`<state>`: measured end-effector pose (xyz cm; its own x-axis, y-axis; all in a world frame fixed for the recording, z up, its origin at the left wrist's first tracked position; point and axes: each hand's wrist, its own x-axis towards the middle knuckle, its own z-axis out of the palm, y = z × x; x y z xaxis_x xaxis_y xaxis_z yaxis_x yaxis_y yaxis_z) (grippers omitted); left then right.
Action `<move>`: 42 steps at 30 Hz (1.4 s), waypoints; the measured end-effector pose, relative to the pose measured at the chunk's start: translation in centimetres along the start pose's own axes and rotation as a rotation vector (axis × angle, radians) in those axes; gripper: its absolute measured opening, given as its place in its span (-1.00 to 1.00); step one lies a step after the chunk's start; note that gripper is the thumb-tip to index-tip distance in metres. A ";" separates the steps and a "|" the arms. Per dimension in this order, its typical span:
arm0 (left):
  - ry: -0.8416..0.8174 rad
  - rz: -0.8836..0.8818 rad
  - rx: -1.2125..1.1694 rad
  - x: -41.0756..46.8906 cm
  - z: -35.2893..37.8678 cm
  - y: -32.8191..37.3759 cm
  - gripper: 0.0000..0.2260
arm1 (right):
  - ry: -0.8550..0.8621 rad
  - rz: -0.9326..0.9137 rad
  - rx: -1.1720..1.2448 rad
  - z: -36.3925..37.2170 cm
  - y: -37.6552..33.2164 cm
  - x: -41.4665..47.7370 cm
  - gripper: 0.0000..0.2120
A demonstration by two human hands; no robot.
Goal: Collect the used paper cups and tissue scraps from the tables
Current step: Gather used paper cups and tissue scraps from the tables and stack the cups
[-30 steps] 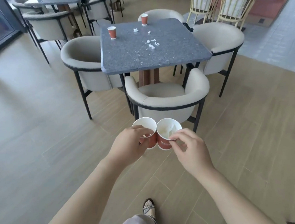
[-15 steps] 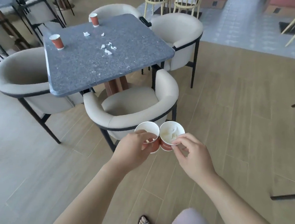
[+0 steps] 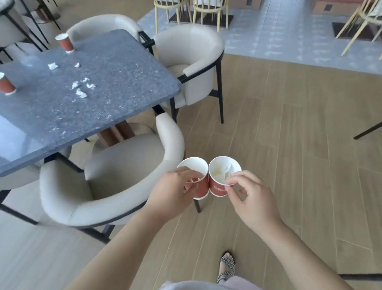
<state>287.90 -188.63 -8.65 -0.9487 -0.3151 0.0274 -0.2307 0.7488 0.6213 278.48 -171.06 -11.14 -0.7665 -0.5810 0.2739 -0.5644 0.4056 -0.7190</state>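
on table (image 3: 122, 75): 2 cups (image 3: 65, 42), ~6 scraps (image 3: 81, 94); hands (image 3: 173, 189) grip 2 more cups (image 3: 218, 188).

Armchair (image 3: 114, 180) blocks the table's (image 3: 50, 120) near edge; floor (image 3: 299, 153) rightward open.

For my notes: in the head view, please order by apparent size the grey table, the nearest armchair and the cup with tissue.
1. grey table
2. nearest armchair, close behind the table, and nearer the camera
3. cup with tissue, in the right hand, clearly smallest
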 end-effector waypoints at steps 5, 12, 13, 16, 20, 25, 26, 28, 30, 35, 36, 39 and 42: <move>-0.002 -0.015 -0.021 7.6 3.0 3.1 -0.78 | -0.004 0.019 -0.012 -3.7 5.0 5.0 -0.93; -0.023 -0.077 -0.009 15.0 4.0 2.8 -0.80 | -0.033 0.037 0.042 -3.4 9.3 11.5 -0.92; -0.015 -0.087 -0.006 16.0 4.0 2.4 -0.80 | -0.045 0.039 0.046 -3.0 9.8 12.8 -0.92; 0.016 -0.132 -0.015 19.8 4.1 1.0 -0.80 | -0.083 0.022 0.044 -2.2 11.1 17.0 -0.91; 0.023 -0.156 -0.036 26.9 4.2 -1.0 -0.83 | -0.116 -0.006 0.013 -1.2 13.8 24.7 -0.89; 0.085 -0.209 -0.012 36.3 2.0 -4.1 -0.84 | -0.171 -0.052 0.003 0.4 15.5 35.5 -0.89; 0.103 -0.220 -0.014 38.0 1.4 -4.6 -0.84 | -0.174 -0.066 0.005 0.6 15.7 37.5 -0.88; 0.139 -0.249 -0.002 41.2 0.2 -5.5 -0.84 | -0.174 -0.090 0.010 1.0 16.0 41.2 -0.89; 0.152 -0.285 0.009 43.6 -0.6 -6.4 -0.86 | -0.183 -0.109 0.023 1.7 16.3 44.4 -0.90; 0.238 -0.413 -0.022 46.4 -2.5 -9.1 -0.83 | -0.281 -0.172 0.091 5.2 16.3 50.6 -0.90; 0.265 -0.457 -0.028 46.8 -2.9 -9.8 -0.82 | -0.315 -0.189 0.100 6.2 16.2 52.0 -0.90; 0.329 -0.554 -0.041 48.4 -4.0 -12.0 -0.81 | -0.425 -0.238 0.102 9.4 16.0 56.4 -0.93; 0.360 -0.608 -0.034 50.4 -5.1 -13.7 -0.78 | -0.497 -0.313 0.104 12.1 15.6 61.0 -0.92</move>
<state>244.31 -217.75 -11.80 -0.5220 -0.8494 -0.0780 -0.6843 0.3624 0.6328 226.65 -208.70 -13.36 -0.3192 -0.9325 0.1688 -0.6879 0.1054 -0.7181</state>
